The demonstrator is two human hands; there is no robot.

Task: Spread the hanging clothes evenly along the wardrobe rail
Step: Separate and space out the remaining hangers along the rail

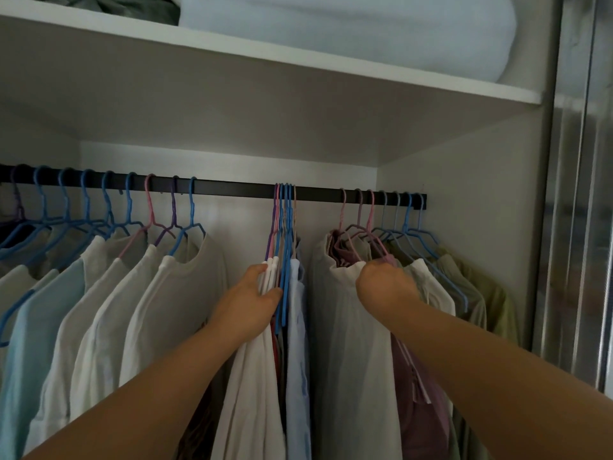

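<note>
A black rail (232, 186) runs across the wardrobe. Shirts on blue, pink and purple hangers are spaced along its left part (99, 260). In the middle a tight bunch of several hangers (284, 207) carries white, red and pale blue clothes (265, 376); my left hand (255, 293) grips this bunch at the shoulders, thumb in front. A gap of bare rail lies either side of the bunch. On the right hang several more garments, cream, mauve and olive (471, 293). My right hand (384, 287) reaches between the cream shirt (348, 327) and the mauve garment (421, 410); its fingers are hidden in the cloth.
A white shelf (298, 64) sits above the rail with a folded pale blue duvet (365, 31) and dark cloth on it. The wardrobe's right wall (464, 200) ends the rail. A mirrored sliding door frame (574, 194) stands at far right.
</note>
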